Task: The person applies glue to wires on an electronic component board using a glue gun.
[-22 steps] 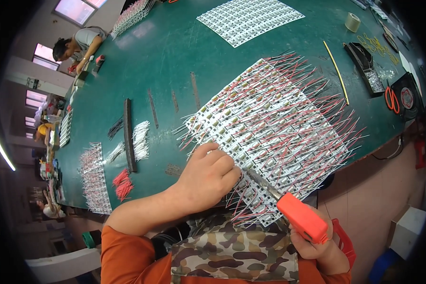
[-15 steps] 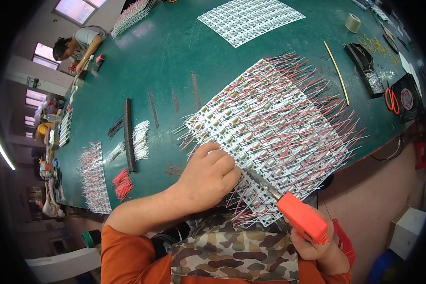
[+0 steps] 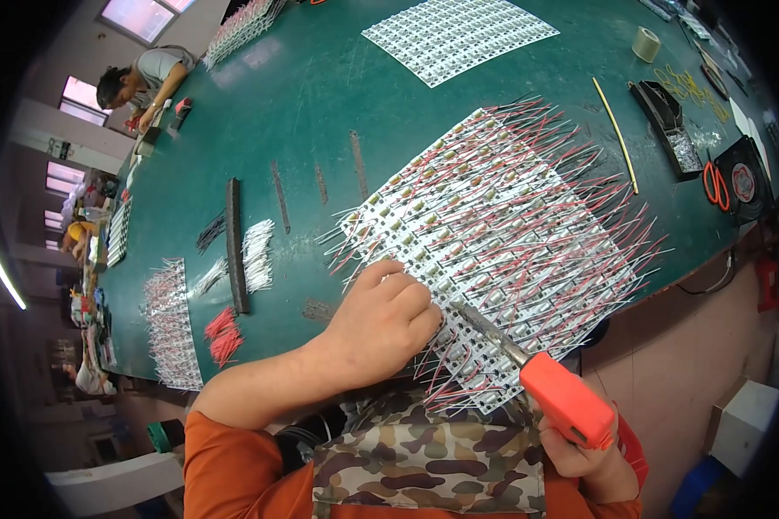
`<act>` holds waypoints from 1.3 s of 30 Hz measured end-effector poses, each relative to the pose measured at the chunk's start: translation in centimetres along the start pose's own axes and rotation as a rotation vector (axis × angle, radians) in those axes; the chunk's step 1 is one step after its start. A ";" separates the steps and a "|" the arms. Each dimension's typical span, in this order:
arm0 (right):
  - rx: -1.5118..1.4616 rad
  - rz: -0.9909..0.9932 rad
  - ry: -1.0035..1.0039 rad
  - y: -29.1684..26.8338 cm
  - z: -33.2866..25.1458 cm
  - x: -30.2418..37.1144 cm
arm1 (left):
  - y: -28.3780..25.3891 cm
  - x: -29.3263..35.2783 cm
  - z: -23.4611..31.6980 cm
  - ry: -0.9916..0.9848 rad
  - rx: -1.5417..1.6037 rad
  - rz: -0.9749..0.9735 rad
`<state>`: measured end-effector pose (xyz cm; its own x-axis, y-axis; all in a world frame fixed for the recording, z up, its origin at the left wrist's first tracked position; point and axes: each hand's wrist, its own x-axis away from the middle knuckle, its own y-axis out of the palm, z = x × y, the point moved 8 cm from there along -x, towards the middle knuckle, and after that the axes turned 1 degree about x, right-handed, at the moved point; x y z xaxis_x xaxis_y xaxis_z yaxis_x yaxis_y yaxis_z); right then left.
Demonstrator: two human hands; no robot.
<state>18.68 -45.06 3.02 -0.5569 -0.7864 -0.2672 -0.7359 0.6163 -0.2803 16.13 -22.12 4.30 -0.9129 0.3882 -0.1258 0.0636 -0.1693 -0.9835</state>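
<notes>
My right hand is closed round the red handle of a soldering iron. The iron's dark tip points up and left, over a white circuit board panel just right of my left fingers. Rows of small components cover the panel, with many thin red, white and dark wires sticking out on its right side. My left hand rests at the panel's left edge with its fingers curled and pinched together. Whatever they hold is hidden beneath the hand.
Left of the panel lie red wires, white wires, a dark bar and another wired panel. A bare white panel lies at the back. Orange scissors and a black tray are right. A co-worker sits far left.
The soldering iron and my right hand have shifted slightly to the right, and the tip is a little farther from my left fingers. My left hand stays in place.
</notes>
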 end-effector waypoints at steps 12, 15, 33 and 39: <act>0.144 0.061 -0.023 -0.2 0.0 0.8 | -0.4 0.2 -0.1 -0.005 0.009 0.022; -0.041 -0.003 0.101 0.2 0.3 0.6 | -1.6 2.7 -0.4 -0.044 0.017 0.043; -0.406 0.651 0.147 -4.1 3.9 2.4 | -8.5 30.4 -18.6 -0.939 -0.185 0.434; -0.386 0.673 0.116 -3.0 3.0 2.7 | -6.9 27.7 -20.7 -0.867 -0.095 0.416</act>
<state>20.57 -48.89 0.37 -0.9516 -0.2611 -0.1621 -0.2958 0.9210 0.2536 -1.22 8.55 4.89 -0.7882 -0.4960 -0.3644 0.4466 -0.0535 -0.8931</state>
